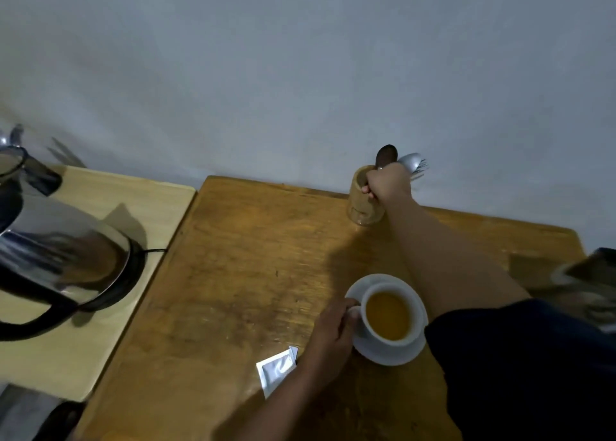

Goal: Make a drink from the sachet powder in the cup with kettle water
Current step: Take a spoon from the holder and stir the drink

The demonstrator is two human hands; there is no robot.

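- On the brown wooden desk (253, 274), near its front edge, a white cup (388, 320) is seen standing on a white saucer (413, 350); the cup is filled with an amber drink (386, 315).
- The left hand (333, 332) is laid against the cup's left side, and its fingers (348, 305) are curled at the handle; whether the handle is truly gripped cannot be told, as it is hidden by the hand.
- A torn silver sachet (276, 369) is found lying flat on the desk just left of that wrist, partly covered by the forearm.
- Far across the desk, by the wall, a wooden utensil holder (360, 207) is reached by the right hand (386, 182); the arm is stretched out over the cup and saucer.
- The right fingers (368, 188) are pressed together around the utensil handles at the holder's rim, though which handle is pinched cannot be made out.
- Above the hand, a dark spoon bowl (386, 155), a shiny spoon (410, 162) and fork tines (421, 167) are shown sticking up.
- Off to the left, on a paler desk (100, 200), a steel kettle (56, 250) with a black handle is seated on its black base, well apart from the cup.
- Motion blur is noted along the right edge, where a dark object cannot be identified.
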